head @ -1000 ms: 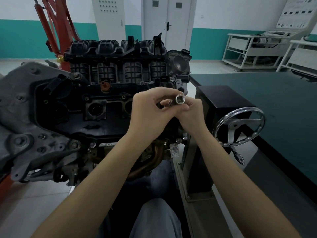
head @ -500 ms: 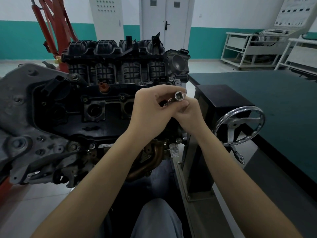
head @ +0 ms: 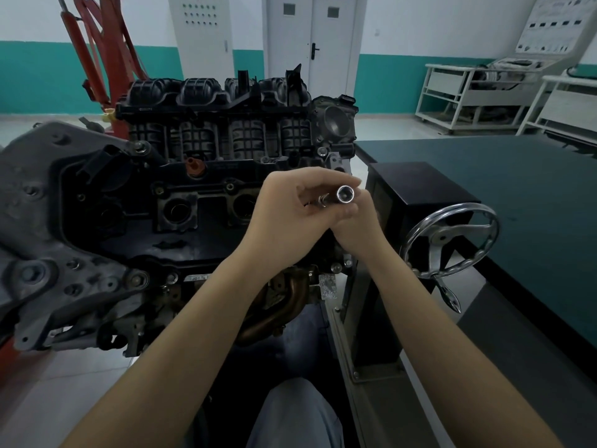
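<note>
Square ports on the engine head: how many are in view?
2. One port sits mid-head; the other is to its right, beside the left hand. More may be hidden behind that hand.

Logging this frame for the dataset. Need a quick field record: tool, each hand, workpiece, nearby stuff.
tool: chrome socket, open end facing the camera; a metal piece behind it is too hidden to name
left hand: fingers curled over the socket, thumb under it, holds it
right hand: tucked under and behind the left hand, against the socket; fingers mostly hidden
workpiece: engine, behind the hands
nearby: handwheel to the right; dark green table beyond it
</note>
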A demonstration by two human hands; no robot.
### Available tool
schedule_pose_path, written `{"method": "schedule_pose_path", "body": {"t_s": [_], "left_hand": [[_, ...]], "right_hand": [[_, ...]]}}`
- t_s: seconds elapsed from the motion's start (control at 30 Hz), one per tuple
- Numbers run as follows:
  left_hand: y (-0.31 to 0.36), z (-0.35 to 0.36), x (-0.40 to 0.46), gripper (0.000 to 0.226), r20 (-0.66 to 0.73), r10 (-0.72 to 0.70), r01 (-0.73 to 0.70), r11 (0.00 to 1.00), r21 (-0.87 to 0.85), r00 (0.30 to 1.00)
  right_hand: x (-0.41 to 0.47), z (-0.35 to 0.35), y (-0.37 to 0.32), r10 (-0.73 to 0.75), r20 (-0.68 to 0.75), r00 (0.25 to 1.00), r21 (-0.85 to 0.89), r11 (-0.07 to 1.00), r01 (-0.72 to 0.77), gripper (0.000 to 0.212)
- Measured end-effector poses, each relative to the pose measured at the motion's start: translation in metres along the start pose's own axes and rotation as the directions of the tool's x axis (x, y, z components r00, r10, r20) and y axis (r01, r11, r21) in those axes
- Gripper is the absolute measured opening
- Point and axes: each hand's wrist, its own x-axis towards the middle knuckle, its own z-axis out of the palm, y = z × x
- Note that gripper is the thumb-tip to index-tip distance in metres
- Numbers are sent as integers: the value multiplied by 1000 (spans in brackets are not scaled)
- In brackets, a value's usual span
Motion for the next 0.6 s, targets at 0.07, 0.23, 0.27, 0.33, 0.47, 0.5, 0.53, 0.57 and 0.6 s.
{"method": "schedule_pose_path", "body": {"t_s": [0.07, 0.23, 0.27, 0.33, 0.47, 0.5, 0.53, 0.57, 0.6], "left_hand": [[2, -1, 1, 35, 43, 0, 0, 1000, 19, 999], [1, 1, 1, 27, -77, 24, -15, 993, 117, 997], [1, 1, 1, 26, -87, 21, -13, 996, 91, 996], [-2, -2, 2, 29, -48, 0, 1, 1000, 2, 999], [-2, -7, 1, 35, 68, 14, -12, 1000, -29, 998], [-2, -7, 1, 35, 53, 15, -16, 1000, 15, 998], [-1, -6, 1, 33, 19, 18, -19, 998, 60, 1000], [-1, -5, 1, 32, -25, 21, -19, 996, 91, 999], [-2, -5, 1, 30, -64, 22, -16, 995, 95, 998]], "right_hand": [[-1, 1, -3, -10, -18, 1000, 20, 1000, 10, 25], [0, 2, -15, -16, 3, 1000, 16, 1000, 16, 22], [0, 2, -14, -17, 2, 1000, 19, 1000, 17, 21], [0, 1, -10, -19, 6, 1000, 14, 1000, 19, 24], [0, 2, -2, -4, -24, 1000, 8, 1000, 4, 21], [0, 2, -2, -3, -36, 999, 23, 1000, 3, 19], [-1, 2, -1, -6, -46, 999, 30, 1000, 7, 16], [-1, 2, -1, -14, -52, 999, 34, 999, 16, 15], [-1, 2, 0, -30, -54, 998, 38, 999, 32, 18]]}}
